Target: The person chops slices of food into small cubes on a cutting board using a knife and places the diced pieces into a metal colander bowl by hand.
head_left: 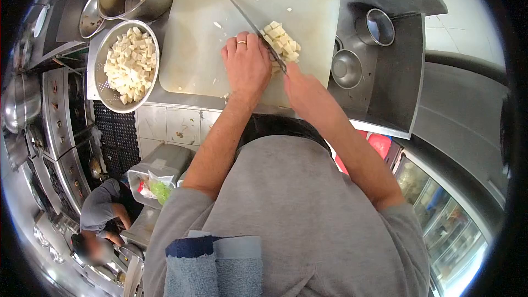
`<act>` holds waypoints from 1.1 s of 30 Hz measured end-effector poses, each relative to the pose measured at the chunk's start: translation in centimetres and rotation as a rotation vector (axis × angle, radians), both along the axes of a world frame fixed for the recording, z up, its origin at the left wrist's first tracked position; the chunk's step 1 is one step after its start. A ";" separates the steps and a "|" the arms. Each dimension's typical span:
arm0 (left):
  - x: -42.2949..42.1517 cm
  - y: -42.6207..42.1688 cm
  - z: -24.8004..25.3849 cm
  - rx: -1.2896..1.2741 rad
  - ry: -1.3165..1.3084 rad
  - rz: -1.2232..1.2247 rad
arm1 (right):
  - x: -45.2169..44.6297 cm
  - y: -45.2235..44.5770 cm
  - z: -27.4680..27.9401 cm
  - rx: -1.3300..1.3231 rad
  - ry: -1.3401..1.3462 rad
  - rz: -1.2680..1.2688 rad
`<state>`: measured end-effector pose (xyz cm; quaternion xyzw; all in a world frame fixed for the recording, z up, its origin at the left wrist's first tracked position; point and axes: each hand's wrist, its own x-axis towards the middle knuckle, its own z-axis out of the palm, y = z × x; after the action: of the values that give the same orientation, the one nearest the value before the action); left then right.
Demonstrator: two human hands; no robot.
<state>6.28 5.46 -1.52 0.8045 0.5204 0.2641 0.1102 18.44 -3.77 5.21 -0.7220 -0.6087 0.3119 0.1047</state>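
Note:
My right hand [303, 89] is closed round the handle of a kitchen knife [246, 16], whose dark blade slants up and left across the white cutting board [192, 49]. My left hand [247, 63], with a ring on one finger, rests on the board left of the blade, fingers bent and together. Whatever lies beneath those fingers is hidden. Pale diced vegetable [281, 41] sits in a small heap against the blade's right side. A few small scraps are scattered over the board.
A metal colander [100, 77] full of pale cubes stands left of the board. Behind it, a large metal bowl [113, 5] holds big peeled pieces. Metal cups [379, 26] stand in the right-hand recess. A person [104, 209] crouches at lower left, beside a grey bin [165, 159].

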 end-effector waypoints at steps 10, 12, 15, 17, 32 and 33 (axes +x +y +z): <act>-0.3 -0.1 0.4 0.027 -0.110 0.057 | 1.6 1.8 3.3 0.092 0.076 -0.073; -0.6 0.1 0.4 0.034 -0.136 0.067 | 1.9 1.2 3.4 0.098 0.054 -0.032; -0.9 0.1 0.3 0.021 -0.105 0.071 | 1.3 -0.4 3.0 0.063 0.065 -0.032; -0.9 -0.2 0.3 0.016 -0.063 0.083 | 0.6 -1.5 2.4 0.074 0.082 -0.037; -0.7 -0.2 0.1 -0.064 -0.012 0.050 | -0.9 -0.4 -2.3 0.089 0.098 -0.061; -0.6 0.0 0.1 -0.058 -0.026 0.057 | -0.4 0.7 -2.8 0.106 0.118 -0.058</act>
<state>5.65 5.42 -1.38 0.7825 0.5489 0.2623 0.1326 18.03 -3.04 2.44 -0.7132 -0.5960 0.3180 0.1871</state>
